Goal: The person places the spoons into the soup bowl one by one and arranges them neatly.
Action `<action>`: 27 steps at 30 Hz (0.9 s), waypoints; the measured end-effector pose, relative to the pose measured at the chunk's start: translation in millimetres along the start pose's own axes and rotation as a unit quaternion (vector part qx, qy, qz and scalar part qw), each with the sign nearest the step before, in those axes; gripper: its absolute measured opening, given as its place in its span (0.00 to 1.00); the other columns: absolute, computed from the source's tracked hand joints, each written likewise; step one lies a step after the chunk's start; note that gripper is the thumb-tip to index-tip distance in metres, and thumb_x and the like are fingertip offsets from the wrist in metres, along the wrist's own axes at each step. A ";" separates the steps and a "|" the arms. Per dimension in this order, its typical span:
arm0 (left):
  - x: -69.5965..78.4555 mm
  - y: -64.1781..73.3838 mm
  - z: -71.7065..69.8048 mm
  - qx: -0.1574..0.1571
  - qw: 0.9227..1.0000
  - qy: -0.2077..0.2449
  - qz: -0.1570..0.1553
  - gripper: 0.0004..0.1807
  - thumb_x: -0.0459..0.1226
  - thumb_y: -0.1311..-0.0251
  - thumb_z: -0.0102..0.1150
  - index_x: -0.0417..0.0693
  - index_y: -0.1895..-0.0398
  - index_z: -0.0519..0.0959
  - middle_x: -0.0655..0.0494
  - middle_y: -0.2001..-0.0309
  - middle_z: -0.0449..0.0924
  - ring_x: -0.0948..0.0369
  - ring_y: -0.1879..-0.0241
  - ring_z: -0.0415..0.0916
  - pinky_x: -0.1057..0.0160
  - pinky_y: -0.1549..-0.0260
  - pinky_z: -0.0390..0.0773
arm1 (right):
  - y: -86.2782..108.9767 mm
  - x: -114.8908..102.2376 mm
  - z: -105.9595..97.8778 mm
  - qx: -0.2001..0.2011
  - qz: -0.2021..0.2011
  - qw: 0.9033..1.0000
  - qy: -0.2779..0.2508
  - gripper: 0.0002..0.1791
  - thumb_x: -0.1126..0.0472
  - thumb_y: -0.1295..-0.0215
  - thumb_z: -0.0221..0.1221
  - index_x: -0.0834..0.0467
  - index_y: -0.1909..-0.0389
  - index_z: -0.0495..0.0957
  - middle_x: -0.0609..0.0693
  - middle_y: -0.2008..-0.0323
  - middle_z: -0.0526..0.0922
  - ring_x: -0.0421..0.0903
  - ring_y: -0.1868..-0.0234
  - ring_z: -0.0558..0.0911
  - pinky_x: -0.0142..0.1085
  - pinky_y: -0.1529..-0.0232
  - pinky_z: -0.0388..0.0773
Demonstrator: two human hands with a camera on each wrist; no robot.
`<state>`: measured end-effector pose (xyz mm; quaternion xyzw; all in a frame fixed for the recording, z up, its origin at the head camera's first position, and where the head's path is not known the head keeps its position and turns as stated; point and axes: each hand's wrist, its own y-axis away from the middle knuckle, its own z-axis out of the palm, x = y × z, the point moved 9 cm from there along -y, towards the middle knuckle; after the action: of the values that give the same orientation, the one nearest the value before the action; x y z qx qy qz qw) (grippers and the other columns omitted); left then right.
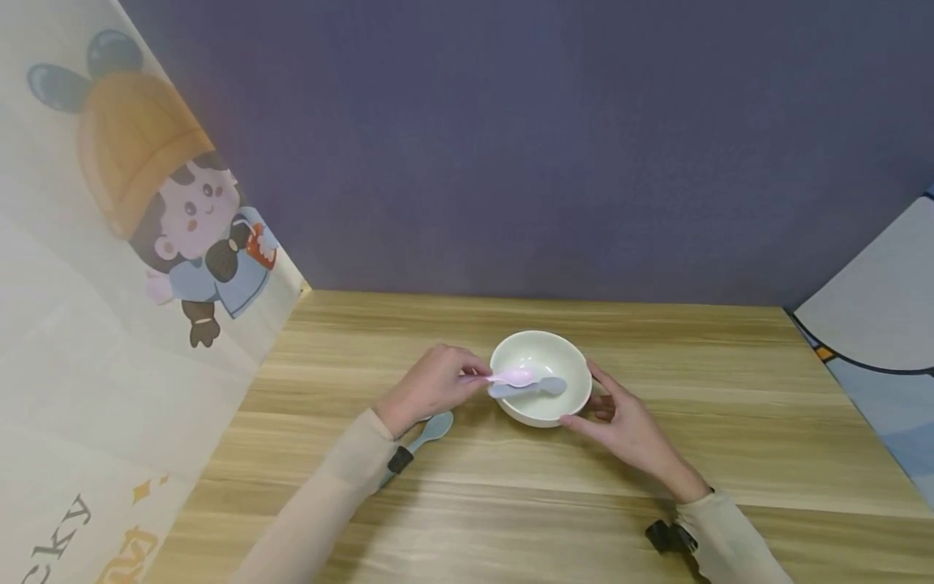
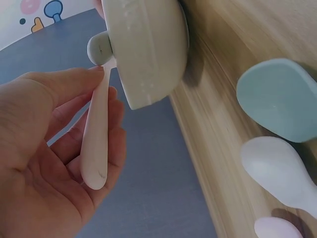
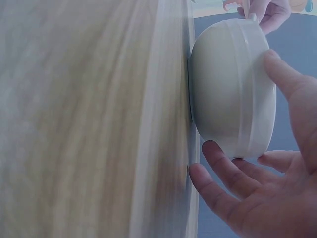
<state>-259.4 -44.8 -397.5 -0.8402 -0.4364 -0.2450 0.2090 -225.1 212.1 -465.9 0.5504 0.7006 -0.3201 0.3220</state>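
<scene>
Right hand (image 1: 620, 422) holds the bowl (image 1: 536, 349), left hand (image 1: 438, 383) pinches pink spoon (image 1: 516, 376) — a slip could drop it off the bowl's left edge.

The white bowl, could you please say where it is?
In the head view, the white bowl is below and right of centre, between the left hand and right hand.
</scene>
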 end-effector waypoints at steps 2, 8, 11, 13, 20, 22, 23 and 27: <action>2.0 -1.9 1.5 -0.004 1.000 -0.003 0.000 0.07 0.36 0.33 0.71 0.47 0.55 0.92 0.54 0.59 0.93 0.64 0.62 0.88 0.71 0.62 0.84 | 0.1 0.2 0.1 0.000 0.000 1.000 0.000 0.58 0.50 0.40 0.79 0.63 0.17 0.57 0.69 0.32 0.79 0.58 0.45 0.89 0.51 0.43 0.86; 9.7 -5.3 5.4 -0.015 1.000 -0.017 0.010 0.07 0.36 0.33 0.71 0.47 0.55 0.92 0.54 0.59 0.93 0.65 0.62 0.87 0.70 0.61 0.84 | 0.0 0.1 -0.1 0.001 -0.004 1.000 0.002 0.58 0.50 0.40 0.79 0.63 0.17 0.57 0.69 0.32 0.78 0.58 0.46 0.90 0.50 0.43 0.87; 13.7 -7.3 7.3 -0.015 0.999 -0.028 0.022 0.07 0.36 0.33 0.71 0.46 0.55 0.92 0.55 0.59 0.93 0.64 0.62 0.87 0.70 0.60 0.83 | 0.0 -0.6 -0.3 0.002 -0.005 1.000 0.001 0.57 0.50 0.40 0.79 0.63 0.17 0.57 0.70 0.31 0.78 0.58 0.46 0.90 0.50 0.44 0.87; 15.6 -8.7 8.8 -0.016 0.999 -0.036 0.026 0.07 0.36 0.33 0.71 0.46 0.55 0.92 0.55 0.59 0.93 0.64 0.62 0.88 0.70 0.60 0.83 | 0.1 -1.2 -0.2 0.001 -0.006 1.000 0.001 0.57 0.50 0.40 0.79 0.64 0.17 0.57 0.69 0.31 0.78 0.58 0.46 0.90 0.50 0.44 0.87; 19.8 -14.5 12.5 -0.011 0.998 -0.049 0.026 0.07 0.36 0.33 0.71 0.47 0.55 0.93 0.55 0.60 0.93 0.64 0.63 0.87 0.67 0.59 0.83 | -0.1 -2.1 -0.5 -0.002 -0.001 1.000 0.000 0.58 0.49 0.40 0.78 0.63 0.17 0.57 0.69 0.32 0.78 0.58 0.45 0.89 0.51 0.43 0.87; 20.2 -16.4 13.8 -0.011 0.998 -0.049 0.024 0.07 0.37 0.34 0.71 0.48 0.56 0.93 0.56 0.60 0.93 0.65 0.64 0.86 0.67 0.60 0.82 | -0.2 -2.0 -0.7 -0.003 0.000 1.000 0.001 0.58 0.49 0.40 0.78 0.63 0.17 0.56 0.69 0.31 0.78 0.58 0.45 0.89 0.51 0.43 0.87; 20.2 -17.3 14.7 -0.012 0.999 -0.048 0.023 0.07 0.37 0.34 0.71 0.48 0.56 0.93 0.56 0.61 0.93 0.65 0.64 0.86 0.67 0.60 0.81 | -0.3 -1.9 -0.8 -0.003 0.000 1.000 0.002 0.58 0.49 0.40 0.78 0.63 0.17 0.56 0.69 0.31 0.78 0.58 0.45 0.89 0.51 0.43 0.87; 18.6 -21.7 18.9 -0.018 0.999 -0.036 0.015 0.07 0.37 0.35 0.72 0.48 0.56 0.93 0.57 0.62 0.93 0.67 0.65 0.84 0.68 0.62 0.80 | 0.1 -1.2 -0.8 -0.005 0.001 1.000 0.005 0.58 0.48 0.40 0.78 0.63 0.17 0.56 0.69 0.32 0.79 0.58 0.45 0.89 0.50 0.43 0.87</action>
<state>-264.0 -10.9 -398.4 -0.8586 -0.4266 -0.2191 0.1813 -224.8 212.0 -464.5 0.5513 0.7032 -0.3135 0.3214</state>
